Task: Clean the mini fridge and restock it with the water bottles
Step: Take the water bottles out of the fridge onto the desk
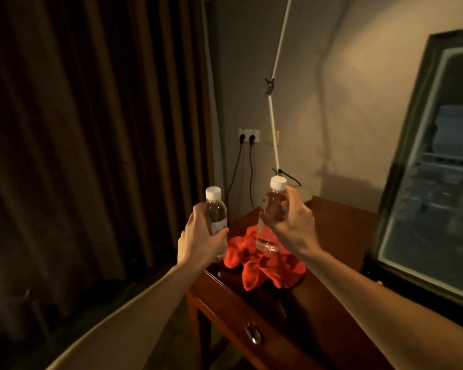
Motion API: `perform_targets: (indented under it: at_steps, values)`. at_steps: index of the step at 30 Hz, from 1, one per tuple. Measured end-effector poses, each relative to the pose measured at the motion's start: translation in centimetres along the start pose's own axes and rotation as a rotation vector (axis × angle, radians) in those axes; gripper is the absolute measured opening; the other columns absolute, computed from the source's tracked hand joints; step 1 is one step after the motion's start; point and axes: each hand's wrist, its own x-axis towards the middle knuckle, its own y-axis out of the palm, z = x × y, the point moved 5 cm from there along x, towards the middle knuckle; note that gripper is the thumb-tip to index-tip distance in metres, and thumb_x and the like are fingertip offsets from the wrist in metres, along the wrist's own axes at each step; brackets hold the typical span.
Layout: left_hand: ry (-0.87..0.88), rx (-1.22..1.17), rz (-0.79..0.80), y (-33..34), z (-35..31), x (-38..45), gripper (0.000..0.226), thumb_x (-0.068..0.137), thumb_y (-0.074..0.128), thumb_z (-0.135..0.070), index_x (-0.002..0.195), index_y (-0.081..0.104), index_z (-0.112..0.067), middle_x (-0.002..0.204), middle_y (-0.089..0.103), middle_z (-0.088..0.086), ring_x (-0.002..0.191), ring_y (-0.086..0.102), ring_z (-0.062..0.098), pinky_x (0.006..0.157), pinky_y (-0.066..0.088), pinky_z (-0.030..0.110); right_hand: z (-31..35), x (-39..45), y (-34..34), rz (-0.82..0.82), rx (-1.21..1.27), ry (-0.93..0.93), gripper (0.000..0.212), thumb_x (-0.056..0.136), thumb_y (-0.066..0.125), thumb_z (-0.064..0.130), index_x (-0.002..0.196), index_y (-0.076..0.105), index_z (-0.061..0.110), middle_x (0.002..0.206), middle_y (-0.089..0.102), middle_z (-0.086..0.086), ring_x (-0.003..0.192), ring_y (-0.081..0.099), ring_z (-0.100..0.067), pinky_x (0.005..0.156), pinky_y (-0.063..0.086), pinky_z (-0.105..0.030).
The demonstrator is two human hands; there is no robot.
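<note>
My left hand point(198, 240) grips a clear water bottle point(216, 210) with a white cap, held upright above the table's left corner. My right hand point(292, 222) grips a second clear water bottle point(269, 236) with a white cap, upright over a crumpled red cloth point(265, 268) lying on the dark wooden table point(332, 228). The mini fridge point(433, 169) stands on the table at the right; its door side faces me and wire shelves show dimly inside.
Heavy brown curtains point(91, 129) fill the left. A wall socket point(248, 136) with two black plugs sits behind the table. A thin white lamp pole point(274, 124) rises from a round base at the table's back. The table drawer has a metal pull point(252, 333).
</note>
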Motion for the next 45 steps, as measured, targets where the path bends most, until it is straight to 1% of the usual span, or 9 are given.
perform_targets:
  at_steps: [5,12,15,19,27,33,36,41,45]
  values:
    - [-0.07,-0.012,-0.004,0.7,4.1,2.1,0.066,0.078,0.076,-0.038,0.127,0.033,-0.035,0.122,0.058,-0.011,0.104,0.063,0.016,0.079,0.052,0.038,-0.1,2.9,5.1,0.05,0.015,0.011,0.064,0.076,0.078,0.038,0.127,0.04,0.031,0.113,0.065,0.001,0.105,0.062,-0.02,0.088,0.052,-0.044]
    - [-0.083,-0.049,0.027,2.6,6.8,3.8,0.059,0.075,0.07,-0.047,0.122,0.033,-0.045,0.115,0.058,-0.016,0.097,0.065,0.014,0.078,0.057,0.047,0.1,5.8,10.9,0.135,0.037,-0.081,0.066,0.072,0.083,0.026,0.125,0.044,0.023,0.109,0.065,0.005,0.103,0.062,-0.015,0.089,0.05,-0.033]
    - [-0.05,-0.037,0.038,3.2,6.6,4.4,0.065,0.074,0.07,-0.05,0.126,0.031,-0.046,0.12,0.058,-0.017,0.101,0.065,0.013,0.08,0.057,0.045,-0.5,5.7,12.9,0.18,0.06,-0.035,0.067,0.071,0.083,0.029,0.125,0.044,0.024,0.111,0.065,0.004,0.105,0.061,-0.016,0.087,0.045,-0.027]
    - [-0.018,-0.022,0.028,3.7,6.9,4.6,0.076,0.076,0.072,-0.051,0.136,0.027,-0.044,0.13,0.055,-0.016,0.108,0.063,0.011,0.085,0.057,0.043,-1.9,4.8,14.9,0.239,0.082,0.028,0.062,0.073,0.076,0.04,0.124,0.042,0.03,0.11,0.064,0.008,0.105,0.06,-0.014,0.087,0.05,-0.038]
    - [0.02,-0.02,0.015,4.5,7.1,5.0,0.083,0.076,0.076,-0.05,0.142,0.026,-0.038,0.133,0.055,-0.013,0.112,0.061,0.011,0.088,0.055,0.035,-3.0,5.2,14.7,0.277,0.024,0.065,0.069,0.065,0.066,0.052,0.127,0.038,0.036,0.108,0.066,0.008,0.106,0.062,-0.017,0.087,0.049,-0.042]
    - [0.025,-0.065,0.044,5.7,6.1,5.3,0.08,0.074,0.075,-0.052,0.137,0.027,-0.044,0.13,0.055,-0.015,0.112,0.062,0.015,0.087,0.056,0.045,-4.4,4.8,12.2,0.265,-0.043,0.107,0.062,0.073,0.075,0.031,0.123,0.038,0.035,0.105,0.062,0.009,0.105,0.06,-0.018,0.089,0.048,-0.044]
    - [0.023,-0.079,0.063,6.5,5.6,5.3,0.08,0.073,0.075,-0.052,0.137,0.027,-0.044,0.131,0.055,-0.015,0.115,0.061,0.016,0.088,0.055,0.047,-5.1,4.5,10.8,0.239,-0.058,0.119,0.061,0.072,0.074,0.032,0.121,0.038,0.036,0.102,0.061,0.009,0.101,0.06,-0.017,0.087,0.048,-0.041]
    - [0.0,-0.135,0.09,7.4,5.3,5.4,0.083,0.074,0.077,-0.048,0.139,0.025,-0.046,0.134,0.054,-0.014,0.119,0.057,0.012,0.093,0.053,0.044,-6.0,4.0,10.2,0.21,-0.079,0.176,0.073,0.072,0.075,0.036,0.133,0.035,0.034,0.119,0.059,0.002,0.113,0.057,-0.021,0.096,0.046,-0.047]
    - [-0.027,-0.138,0.135,7.6,5.7,5.2,0.094,0.072,0.078,-0.051,0.148,0.025,-0.033,0.14,0.05,-0.009,0.123,0.054,0.011,0.097,0.051,0.04,-6.0,4.1,9.9,0.232,-0.055,0.215,0.078,0.072,0.079,0.037,0.137,0.035,0.036,0.125,0.06,0.004,0.119,0.055,-0.019,0.101,0.044,-0.047]
